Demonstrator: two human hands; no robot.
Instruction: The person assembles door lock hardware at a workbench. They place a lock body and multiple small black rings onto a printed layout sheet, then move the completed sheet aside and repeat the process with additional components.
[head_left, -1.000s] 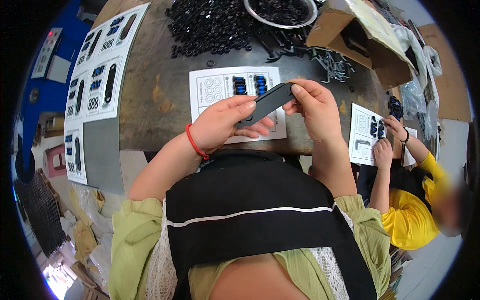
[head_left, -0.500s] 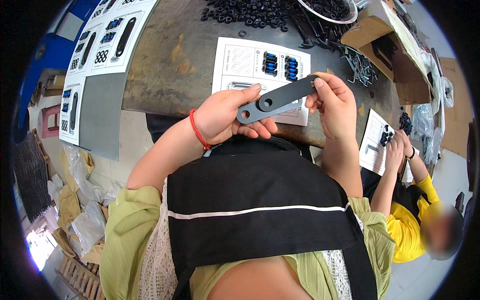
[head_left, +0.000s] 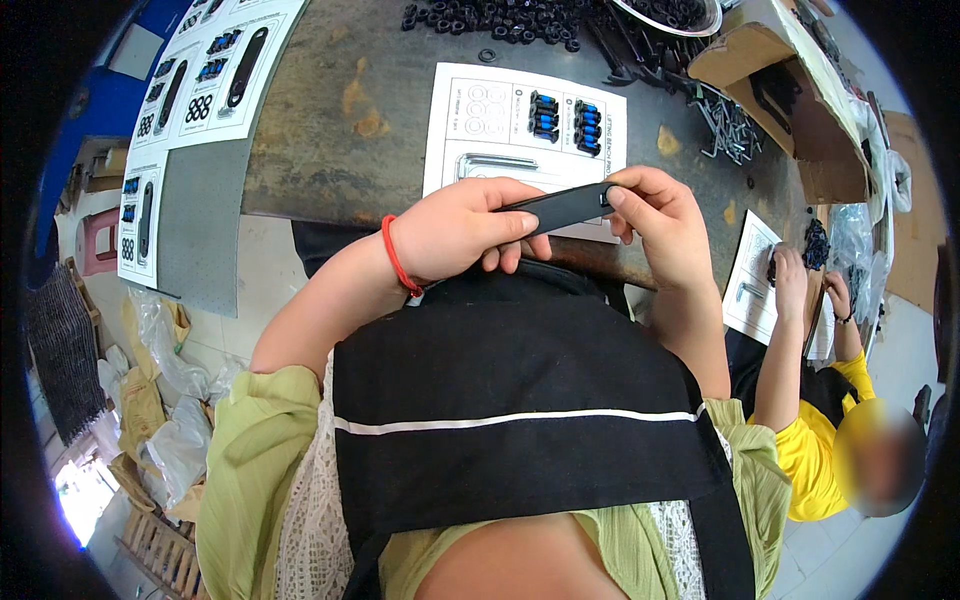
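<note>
Before my apron I hold a pair of dark flat metal link plates (head_left: 568, 209) with rounded ends, lined up one on the other as far as I can see. My left hand (head_left: 462, 228) is closed on their left end, thumb on top, covering that end. Thumb and fingers of my right hand (head_left: 656, 212) pinch the right end, where a hole shows. Beneath the plates, partly covered by them and my hands, a white printed card (head_left: 450, 110) lies on the table, with two groups of black bolts with blue bands (head_left: 544, 118) on it.
Black nuts (head_left: 480, 18), a metal bowl (head_left: 716, 22), long black bolts (head_left: 612, 52), hex keys (head_left: 728, 128) and an open cardboard box (head_left: 745, 55) sit at the back. Filled cards (head_left: 215, 90) lie at left. At right, a co-worker's hand (head_left: 790, 285) is over another card (head_left: 750, 270).
The two plates, fanned apart before, now lie lined up together and are tilted more edge-on. My left thumb has come down onto them. The co-worker's hands have moved apart.
</note>
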